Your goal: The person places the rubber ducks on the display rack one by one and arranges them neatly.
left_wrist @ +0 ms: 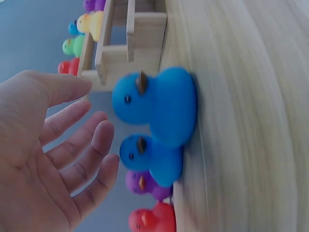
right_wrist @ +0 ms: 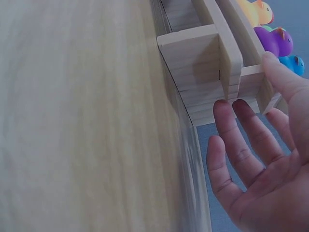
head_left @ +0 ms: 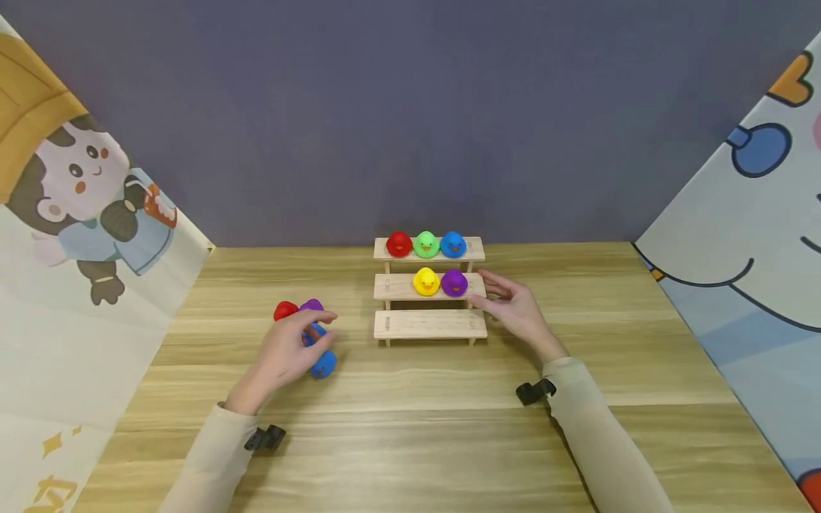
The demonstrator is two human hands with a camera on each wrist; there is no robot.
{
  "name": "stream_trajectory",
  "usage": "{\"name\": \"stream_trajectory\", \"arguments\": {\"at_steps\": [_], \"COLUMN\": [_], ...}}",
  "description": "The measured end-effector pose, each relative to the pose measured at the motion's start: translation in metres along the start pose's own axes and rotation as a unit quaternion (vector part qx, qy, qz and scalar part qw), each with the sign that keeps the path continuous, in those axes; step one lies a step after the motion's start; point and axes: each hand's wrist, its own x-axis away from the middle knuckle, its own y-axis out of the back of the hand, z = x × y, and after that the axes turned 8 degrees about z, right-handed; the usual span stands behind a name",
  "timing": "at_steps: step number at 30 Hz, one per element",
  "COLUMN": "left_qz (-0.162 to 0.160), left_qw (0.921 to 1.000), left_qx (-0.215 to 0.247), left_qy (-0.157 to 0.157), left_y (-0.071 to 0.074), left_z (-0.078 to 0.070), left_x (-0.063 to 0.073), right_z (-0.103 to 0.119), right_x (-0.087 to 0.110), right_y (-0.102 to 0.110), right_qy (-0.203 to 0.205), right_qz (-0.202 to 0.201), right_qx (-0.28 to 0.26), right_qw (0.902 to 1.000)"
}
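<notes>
Held the left hand (head_left: 288,349) to the left of the wooden rack (head_left: 417,326), relaxed, fingers gently bent and parted from the thumb, gripping nothing, just beside a blue duck (head_left: 323,365) left of the rack and a little forward of its front edge. Partly hid a second blue duck (left_wrist: 166,162) there too in the head view, left of the rack and roughly level with its lowest shelf. Saw a red duck (head_left: 285,311) and a purple duck (head_left: 312,304) just beyond, also on the table (head_left: 417,420) to the rack's left. Held the right hand (head_left: 521,313) at the rack's right end, thumb and slightly bent fingers spread about the end of the middle shelf, with no duck in grasp; could not tell light contact with the wood from a near miss. Counted another red duck (head_left: 399,244), a green duck (head_left: 426,245) and a third blue duck (head_left: 452,244) along the rack's top shelf, then a yellow duck (head_left: 426,281) and a second purple duck (head_left: 454,283) on its middle shelf.
</notes>
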Motion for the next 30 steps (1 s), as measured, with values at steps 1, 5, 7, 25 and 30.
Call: {"name": "stream_trajectory", "arguments": {"at_steps": [1, 5, 7, 25, 30], "left_qz": [-0.004, -0.025, -0.038, -0.084, -0.064], "left_qw": [1.0, 0.9995, 0.9989, 0.9945, 0.995], "left_qx": [0.0, -0.005, -0.001, -0.019, -0.029], "left_qy": [0.003, 0.017, 0.028, 0.061, 0.071], "left_y": [0.002, 0.01, 0.014, 0.032, 0.033], "left_z": [0.002, 0.015, 0.023, 0.07, 0.077], "left_x": [0.001, 0.004, 0.005, 0.006, 0.006], "right_z": [0.0, 0.0, 0.0, 0.001, 0.001], "right_x": [0.0, 0.001, 0.001, 0.001, 0.002], "right_y": [0.0, -0.001, -0.001, -0.001, -0.001], "right_qy": [0.0, -0.003, -0.003, -0.012, -0.008], "right_qz": [0.0, -0.002, -0.003, -0.001, -0.001], "right_qx": [0.0, 0.001, 0.003, 0.001, 0.003], "right_qw": [1.0, 1.0, 1.0, 0.9999, 1.0]}}
